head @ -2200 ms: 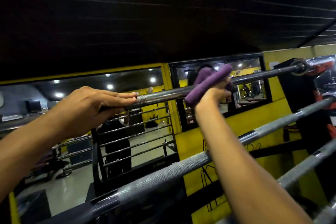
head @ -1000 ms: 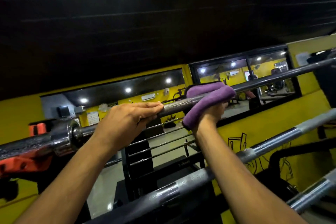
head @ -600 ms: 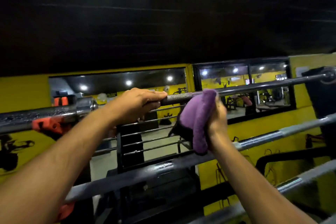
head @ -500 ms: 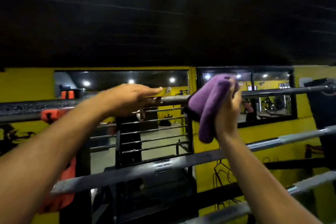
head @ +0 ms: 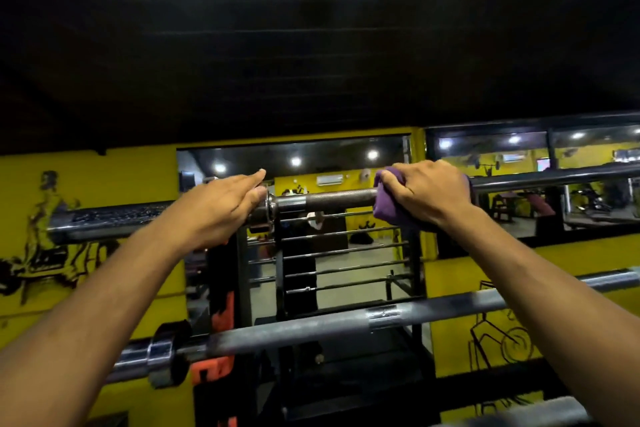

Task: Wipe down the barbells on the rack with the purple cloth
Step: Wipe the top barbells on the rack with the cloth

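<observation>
The top barbell [head: 322, 199] runs across the view at hand height, its knurled shaft showing between my hands. My right hand [head: 427, 192] grips the purple cloth [head: 389, 210], wrapped over the shaft right of centre. My left hand [head: 221, 206] rests on the bar at its collar [head: 270, 206], fingers fairly straight and reaching over it. A second barbell [head: 311, 324] lies lower on the rack, with its collar [head: 166, 355] at the left. The edge of a third bar [head: 540, 409] shows at the bottom right.
An orange rack hook [head: 211, 369] holds the lower bar at the left, with the black rack frame [head: 242, 270] behind. Beyond are a yellow wall [head: 86, 184] with drawings and mirrors [head: 346, 166]. A dark ceiling fills the upper half.
My right hand lifted the cloth off the bar, turned it, and now grips it over the shaft from above. My left hand slid left to the collar. The view turned left.
</observation>
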